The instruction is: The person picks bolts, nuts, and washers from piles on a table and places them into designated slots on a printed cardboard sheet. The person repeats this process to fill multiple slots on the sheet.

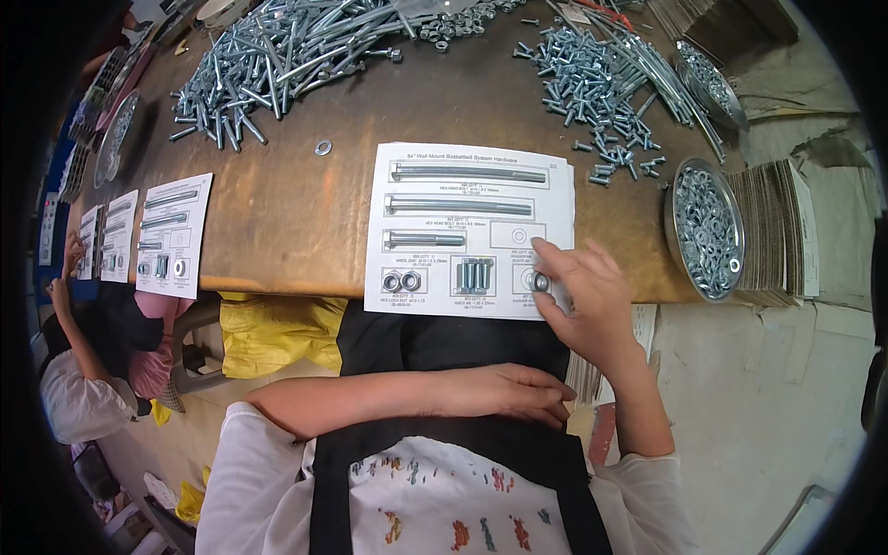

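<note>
The printed sheet point(477, 237) lies at the table's front edge point(305, 285), and most of its boxes look filled; three bolts point(472, 174), two nuts point(408, 282) and a row of short screws point(474, 276) seem in place; one box point(518, 236) shows only a drawn ring, so I judge that one left; the right hand point(597, 301) curls over the lower-right box, and from here I can't tell whether its fingers grip anything; the left hand point(518, 393) rests across the lap, palm hidden, its grip equally unclear.

The brown table point(296, 213) carries bolts point(287, 60), nuts point(453, 30) and printed sheets point(472, 217).
</note>
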The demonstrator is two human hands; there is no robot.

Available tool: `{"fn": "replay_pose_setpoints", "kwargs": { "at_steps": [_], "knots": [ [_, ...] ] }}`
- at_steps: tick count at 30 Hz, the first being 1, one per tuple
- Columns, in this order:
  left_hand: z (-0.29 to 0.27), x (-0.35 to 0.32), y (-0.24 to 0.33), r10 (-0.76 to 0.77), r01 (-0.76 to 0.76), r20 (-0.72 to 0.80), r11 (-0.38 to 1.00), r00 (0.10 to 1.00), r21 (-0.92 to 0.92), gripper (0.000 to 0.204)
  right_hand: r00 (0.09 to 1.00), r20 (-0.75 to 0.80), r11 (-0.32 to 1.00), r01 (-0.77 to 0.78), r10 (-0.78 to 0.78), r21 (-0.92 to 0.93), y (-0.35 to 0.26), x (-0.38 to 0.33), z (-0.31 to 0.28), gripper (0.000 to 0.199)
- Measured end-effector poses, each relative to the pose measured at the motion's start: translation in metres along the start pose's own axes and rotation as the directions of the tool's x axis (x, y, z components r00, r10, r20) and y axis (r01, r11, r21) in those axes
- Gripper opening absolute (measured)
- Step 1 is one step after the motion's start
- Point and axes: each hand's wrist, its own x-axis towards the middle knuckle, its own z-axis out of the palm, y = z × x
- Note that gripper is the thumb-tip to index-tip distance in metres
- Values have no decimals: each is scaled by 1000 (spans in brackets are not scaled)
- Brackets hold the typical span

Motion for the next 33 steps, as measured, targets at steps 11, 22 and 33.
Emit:
{"fn": "replay_pose_setpoints", "kwargs": {
  "at_steps": [11,22,33],
  "knots": [
    [4,-110,6,577,-363,-582,815,573,451,19,976,-108,978,-196,188,-74,49,65,-18,41],
    [-36,-124,-34,510,-410,-853,805,108,429,19,873,100,819,-484,478,308,103,91,-1,16],
    [-29,-161,-50,522,-474,-853,749,-7,462,19,819,328,589,-568,470,574,83,106,24,7]
  ]
}}
